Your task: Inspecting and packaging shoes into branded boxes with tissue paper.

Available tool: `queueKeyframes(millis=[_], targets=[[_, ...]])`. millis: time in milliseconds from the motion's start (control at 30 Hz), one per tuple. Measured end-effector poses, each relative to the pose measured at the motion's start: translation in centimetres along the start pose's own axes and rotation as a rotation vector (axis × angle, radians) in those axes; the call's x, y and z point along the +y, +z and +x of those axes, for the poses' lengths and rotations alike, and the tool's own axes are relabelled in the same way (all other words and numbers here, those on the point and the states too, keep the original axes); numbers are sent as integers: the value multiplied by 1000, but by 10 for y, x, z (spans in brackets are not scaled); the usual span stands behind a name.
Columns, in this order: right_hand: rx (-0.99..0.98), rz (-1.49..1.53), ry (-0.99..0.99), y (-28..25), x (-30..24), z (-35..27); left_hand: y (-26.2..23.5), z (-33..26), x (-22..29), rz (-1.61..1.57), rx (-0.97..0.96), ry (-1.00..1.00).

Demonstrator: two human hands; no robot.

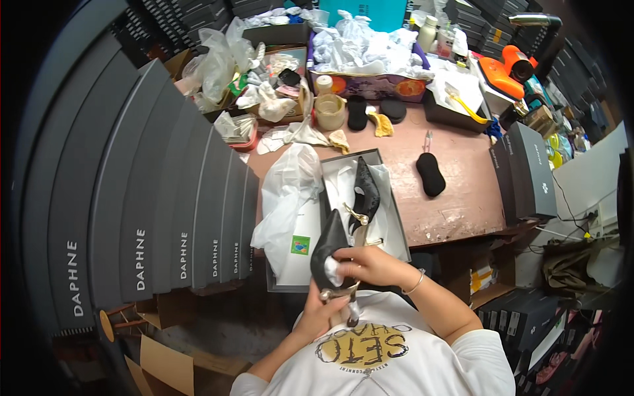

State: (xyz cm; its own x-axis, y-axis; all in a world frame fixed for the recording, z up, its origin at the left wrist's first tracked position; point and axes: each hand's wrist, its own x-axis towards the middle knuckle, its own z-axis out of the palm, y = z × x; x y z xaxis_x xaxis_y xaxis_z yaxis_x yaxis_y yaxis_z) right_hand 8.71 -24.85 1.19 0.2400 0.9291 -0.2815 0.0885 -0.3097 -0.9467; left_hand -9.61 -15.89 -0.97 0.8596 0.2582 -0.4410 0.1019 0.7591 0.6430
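My left hand (319, 315) is closed round the heel end of a black pointed-toe shoe (323, 245) with a pearl-trimmed strap. The shoe tilts toe-up in front of my chest. At its opening, the fingers of my right hand (373, 265) are closed on a wad of white paper (332, 269), partly inside the shoe. Just beyond, a matching shoe (367, 198) lies on white tissue in an open grey shoebox (396, 221). To the left, a sheet of white tissue paper (290, 178) spreads over a second box part, beside a small green sticker card (300, 245).
Stacked grey shoeboxes (158, 198) wall off the left side. A purple box of crumpled paper (366, 84) stands at the back, near a jar (329, 111). A black oval pad (430, 175) lies right of the shoebox. More shoeboxes (528, 171) stand at the table's right edge.
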Motion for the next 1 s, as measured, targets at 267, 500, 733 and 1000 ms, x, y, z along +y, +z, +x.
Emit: queueKeyframes(millis=[267,500,733,1000], targets=[[325,404,-389,3,23,9,-31,25,10,-253,-152,55],[639,-494,-496,-21,-8,35,-28,39,17,-53,289,-7],[228,-585,-405,43,17,70,-12,34,-16,-71,-23,291],[200,-627,-387,43,-4,67,-10,39,47,-15,63,165]])
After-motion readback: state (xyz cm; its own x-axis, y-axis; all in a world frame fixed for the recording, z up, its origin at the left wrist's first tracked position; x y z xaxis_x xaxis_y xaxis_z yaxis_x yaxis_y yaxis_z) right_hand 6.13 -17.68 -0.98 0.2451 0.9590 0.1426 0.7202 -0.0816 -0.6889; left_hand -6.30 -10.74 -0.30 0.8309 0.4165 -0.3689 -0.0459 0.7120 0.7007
